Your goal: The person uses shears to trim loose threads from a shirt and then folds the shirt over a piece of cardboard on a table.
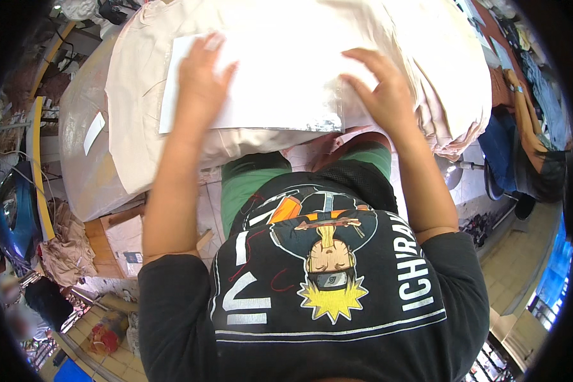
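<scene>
A flat white rectangular sheet (274,102), with a shiny clear plastic edge at its near right corner, lies on a pile of pale beige fabric (134,102). My left hand (204,73) rests over the sheet's left part, slightly blurred, its fingers stretched out and the thumb apart. At the sheet's right end my right hand (383,92) is held with thumb and fingers spread and nothing between them. Whether that hand touches the sheet or the fabric I cannot tell. Glare washes out the middle of the sheet and cloth.
A small white card (94,134) lies on the plastic-covered surface (76,169) at left. Beige cloth folds (449,121) hang at the right edge. Another person's arm (528,124) is at far right. A yellow bar (39,165) and a cardboard piece (102,245) are at left.
</scene>
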Demonstrator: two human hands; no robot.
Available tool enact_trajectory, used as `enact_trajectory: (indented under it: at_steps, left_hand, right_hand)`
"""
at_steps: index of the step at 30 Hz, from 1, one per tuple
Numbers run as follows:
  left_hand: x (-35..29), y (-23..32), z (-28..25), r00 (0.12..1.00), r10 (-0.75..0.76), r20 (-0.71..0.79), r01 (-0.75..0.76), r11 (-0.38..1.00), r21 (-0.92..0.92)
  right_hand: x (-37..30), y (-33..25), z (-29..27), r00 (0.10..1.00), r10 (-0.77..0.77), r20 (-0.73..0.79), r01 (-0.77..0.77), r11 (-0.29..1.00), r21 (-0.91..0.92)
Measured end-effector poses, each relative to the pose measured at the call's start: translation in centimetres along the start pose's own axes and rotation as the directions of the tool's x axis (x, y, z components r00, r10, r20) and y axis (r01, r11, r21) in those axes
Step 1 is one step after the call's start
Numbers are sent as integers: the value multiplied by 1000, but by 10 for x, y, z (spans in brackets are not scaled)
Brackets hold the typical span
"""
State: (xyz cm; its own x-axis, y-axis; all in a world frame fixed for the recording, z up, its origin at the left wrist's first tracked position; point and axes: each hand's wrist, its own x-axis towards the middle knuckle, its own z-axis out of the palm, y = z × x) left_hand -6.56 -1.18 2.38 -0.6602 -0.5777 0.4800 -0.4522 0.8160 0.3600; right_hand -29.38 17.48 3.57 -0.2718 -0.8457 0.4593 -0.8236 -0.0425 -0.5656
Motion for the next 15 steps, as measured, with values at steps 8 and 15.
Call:
enact_trajectory:
  at_steps: [8, 15]
  left_hand:
    - [-37, 64, 60, 956, -25, 291, -24, 986, 164]
    - [-38, 62, 62, 961, 2, 278, -52, 983, 175]
  right_hand:
    - [-18, -14, 20, 847, -256, 466, 375, 909, -182]
    - [-3, -7, 13, 810, -401, 428, 437, 899, 16]
